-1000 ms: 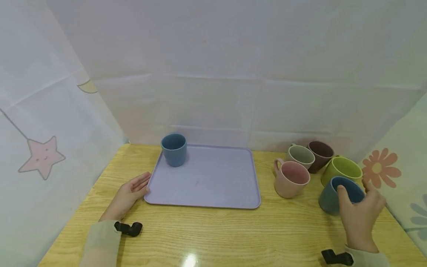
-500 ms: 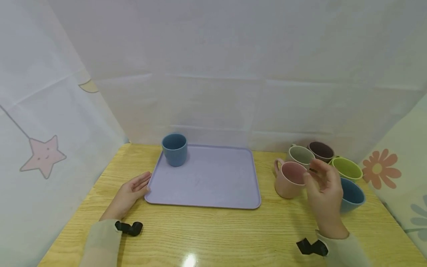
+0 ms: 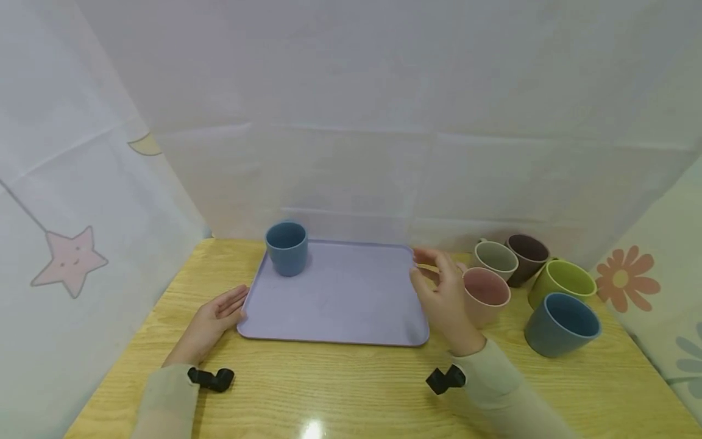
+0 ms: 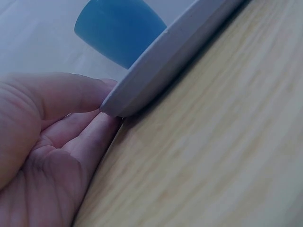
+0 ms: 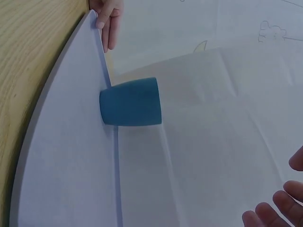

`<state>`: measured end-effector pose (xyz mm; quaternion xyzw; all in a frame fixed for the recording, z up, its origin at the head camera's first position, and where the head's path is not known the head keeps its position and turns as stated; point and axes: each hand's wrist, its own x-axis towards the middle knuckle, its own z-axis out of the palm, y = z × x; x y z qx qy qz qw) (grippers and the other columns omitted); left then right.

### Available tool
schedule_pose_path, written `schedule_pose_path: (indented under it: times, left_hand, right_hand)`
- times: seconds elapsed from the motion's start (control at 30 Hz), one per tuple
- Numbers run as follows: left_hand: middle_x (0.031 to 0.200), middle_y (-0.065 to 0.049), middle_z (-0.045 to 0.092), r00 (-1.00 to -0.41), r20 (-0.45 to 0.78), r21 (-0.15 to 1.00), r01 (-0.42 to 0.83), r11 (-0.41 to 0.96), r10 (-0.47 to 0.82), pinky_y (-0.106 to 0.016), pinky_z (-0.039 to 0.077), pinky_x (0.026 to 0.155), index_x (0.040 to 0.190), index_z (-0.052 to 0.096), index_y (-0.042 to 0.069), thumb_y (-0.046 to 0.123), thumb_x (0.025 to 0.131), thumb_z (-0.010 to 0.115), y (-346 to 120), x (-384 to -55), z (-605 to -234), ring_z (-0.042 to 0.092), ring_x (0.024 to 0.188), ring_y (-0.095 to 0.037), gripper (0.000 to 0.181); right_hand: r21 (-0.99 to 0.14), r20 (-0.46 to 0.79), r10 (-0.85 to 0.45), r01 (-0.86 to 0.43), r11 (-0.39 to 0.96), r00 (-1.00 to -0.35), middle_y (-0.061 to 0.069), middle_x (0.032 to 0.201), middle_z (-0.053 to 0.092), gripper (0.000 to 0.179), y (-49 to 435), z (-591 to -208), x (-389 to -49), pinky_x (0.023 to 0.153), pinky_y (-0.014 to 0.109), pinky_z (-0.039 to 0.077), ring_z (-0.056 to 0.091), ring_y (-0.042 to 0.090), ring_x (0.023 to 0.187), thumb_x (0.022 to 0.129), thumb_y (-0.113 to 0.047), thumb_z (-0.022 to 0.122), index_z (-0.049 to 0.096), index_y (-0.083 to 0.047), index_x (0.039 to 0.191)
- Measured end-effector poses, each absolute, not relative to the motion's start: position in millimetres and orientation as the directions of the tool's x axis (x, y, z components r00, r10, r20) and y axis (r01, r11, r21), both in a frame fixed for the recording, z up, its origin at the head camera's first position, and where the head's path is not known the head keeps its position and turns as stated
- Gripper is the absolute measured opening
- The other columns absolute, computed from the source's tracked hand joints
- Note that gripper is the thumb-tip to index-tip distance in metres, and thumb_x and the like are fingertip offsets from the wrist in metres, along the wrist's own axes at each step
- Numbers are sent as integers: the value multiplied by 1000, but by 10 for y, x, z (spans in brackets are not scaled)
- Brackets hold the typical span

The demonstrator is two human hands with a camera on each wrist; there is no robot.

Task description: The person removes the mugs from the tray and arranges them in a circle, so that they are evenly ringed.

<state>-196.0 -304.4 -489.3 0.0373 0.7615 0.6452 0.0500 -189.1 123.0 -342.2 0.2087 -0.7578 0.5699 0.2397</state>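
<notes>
A lilac tray (image 3: 356, 299) lies on the wooden table, with one blue cup (image 3: 287, 250) upright near its far left corner. My left hand (image 3: 211, 320) holds the tray's left edge near the front corner; in the left wrist view the thumb (image 4: 78, 94) is on the rim and the fingers are beneath and beside it. My right hand (image 3: 441, 296) is over the tray's right edge, fingers loosely bent and apart, holding nothing. Just right of it stands a pink mug (image 3: 488, 289), its handle partly hidden by the hand. Right fingertips (image 5: 270, 213) show in the right wrist view.
Behind the pink mug stand a grey-green mug (image 3: 495, 256) and a dark brown cup (image 3: 526, 256). Farther right are a yellow-green cup (image 3: 570, 277) and a second blue cup (image 3: 562, 326). A white cloth (image 3: 351, 152) hangs along the table's back.
My right hand has moved left, away from the second blue cup, past the pink mug to the tray's right edge. The left hand, the tray and the cups have stayed put.
</notes>
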Motion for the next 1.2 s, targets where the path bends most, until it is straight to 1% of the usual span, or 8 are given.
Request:
schedule_pose_path:
  times: [0.13, 0.23, 0.43, 0.6, 0.77, 0.87, 1.03, 1.2]
  left_hand:
    - [150, -13, 30, -992, -32, 984, -10, 180, 119, -10, 40, 94, 148, 25, 6, 18, 93, 60, -3044, -1946, -4886, 28, 137, -24, 66]
    - [150, -12, 30, -993, -36, 983, -14, 184, 116, -10, 40, 94, 149, 25, 6, 19, 93, 60, -3044, -1948, -4883, 29, 136, -22, 67]
    - [150, -14, 29, -993, -33, 987, -14, 161, 117, -13, 42, 95, 148, 24, 4, 15, 93, 60, -3053, -1947, -4882, 29, 136, -23, 67]
    - [150, -14, 30, -992, -33, 988, -14, 154, 121, -14, 42, 95, 148, 25, 4, 14, 93, 60, -3054, -1957, -4891, 30, 136, -22, 66]
    - [150, -14, 30, -992, -30, 990, -13, 138, 120, -15, 42, 95, 148, 27, 5, 13, 93, 60, -3058, -1968, -4902, 31, 136, -20, 65]
    - [150, -14, 30, -992, -27, 991, -11, 135, 120, -14, 42, 95, 148, 27, 5, 12, 93, 59, -3063, -1971, -4907, 31, 136, -20, 64]
    - [150, -14, 30, -992, -25, 991, -9, 133, 120, -15, 42, 95, 148, 26, 5, 11, 93, 59, -3074, -1968, -4906, 31, 136, -20, 64]
    - [150, -15, 30, -992, -23, 991, -6, 134, 122, -15, 42, 95, 148, 26, 4, 11, 93, 59, -3070, -1964, -4906, 31, 136, -20, 64]
  right_hand:
    - [-803, 550, -109, -560, 204, -828, 28, 116, 51, 30, 1006, -3444, -2024, 91, 47, 50, 52, 41, 107, 86, 11, 56, 53, 12, 116]
    - [-828, 511, -153, -532, 178, -846, 28, 117, 51, 32, 859, -3478, -2147, 91, 46, 50, 53, 40, 108, 87, 7, 58, 53, 11, 118]
    - [-886, 383, -242, -428, 176, -891, 17, 124, 53, 40, 552, -3574, -2380, 97, 45, 47, 52, 33, 112, 87, -4, 65, 51, 3, 124]
    - [-898, 349, -296, -408, 166, -889, 10, 128, 52, 49, 302, -3821, -2660, 98, 46, 45, 50, 32, 115, 85, -13, 70, 49, -4, 129]
    - [-951, 240, -273, -283, 129, -932, 0, 128, 52, 56, 60, -4090, -2931, 91, 39, 51, 53, 22, 114, 81, -24, 75, 50, -16, 130]
    - [-977, 151, -238, -181, 112, -959, 0, 129, 52, 64, -82, -4163, -3029, 86, 36, 53, 55, 19, 113, 77, -32, 79, 49, -20, 132]
    - [-985, 62, -204, -93, 148, -977, 2, 133, 50, 80, -296, -4222, -3142, 87, 34, 52, 52, 17, 115, 69, -41, 83, 44, -21, 137]
    - [-986, 40, -190, -69, 151, -981, 5, 138, 47, 88, -481, -4281, -3225, 91, 36, 50, 49, 23, 121, 66, -38, 85, 41, -18, 139]
